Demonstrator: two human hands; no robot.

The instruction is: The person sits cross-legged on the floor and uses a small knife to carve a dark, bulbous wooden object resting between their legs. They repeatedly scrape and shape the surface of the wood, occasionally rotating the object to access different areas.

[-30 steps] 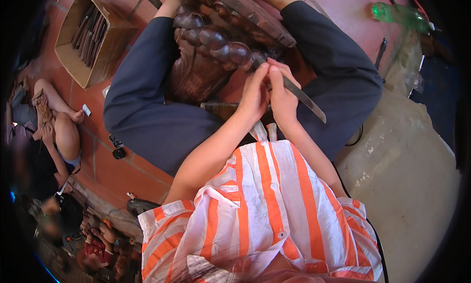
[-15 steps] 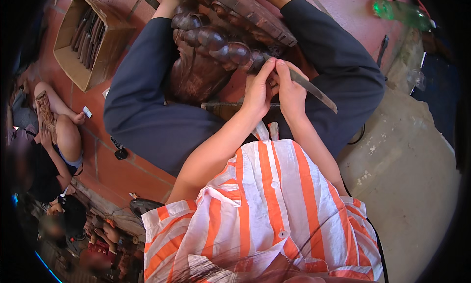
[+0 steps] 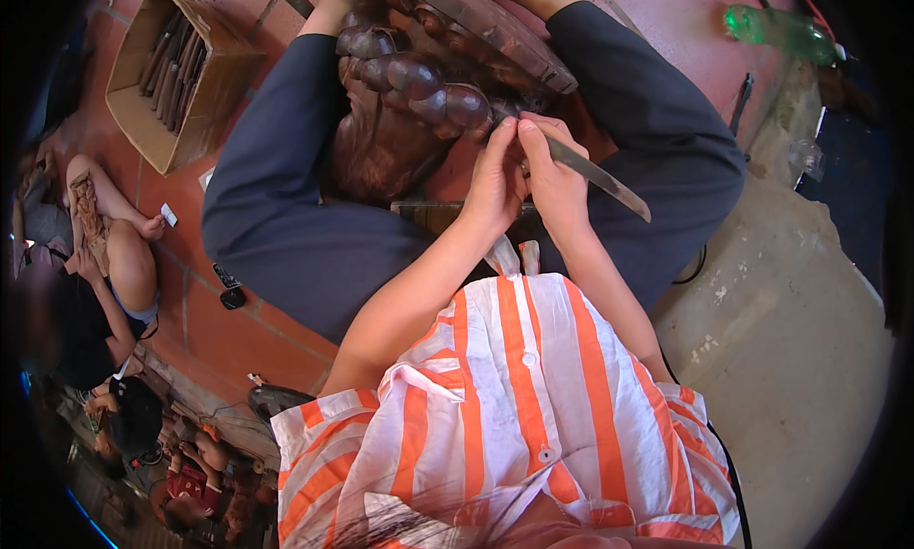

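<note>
A dark reddish-brown wood carving (image 3: 386, 135) with glossy rounded knobs lies between my bent legs. My right hand (image 3: 558, 179) is closed around a long, flat metal tool with a curved end (image 3: 606, 182), which sticks out to the right; its exact kind is unclear. Close beside it, my left hand (image 3: 493, 179) is closed too, thumb and fingertips pinching near the tool's other end, against the carving's right side. That end of the tool is hidden by fingers. A thick carved slab (image 3: 490, 25) forms the far part of the carving.
At the far left a cardboard box (image 3: 181, 154) holds several brown-handled tools (image 3: 173, 73). A green plastic bottle (image 3: 781, 32) lies at the far right. Another person (image 3: 119, 249) sits on the red tiles at the left. Pale sheeting (image 3: 771, 359) covers ground to my right.
Both hands and the tool have shifted slightly left along the carving's edge. The carving stays in place.
</note>
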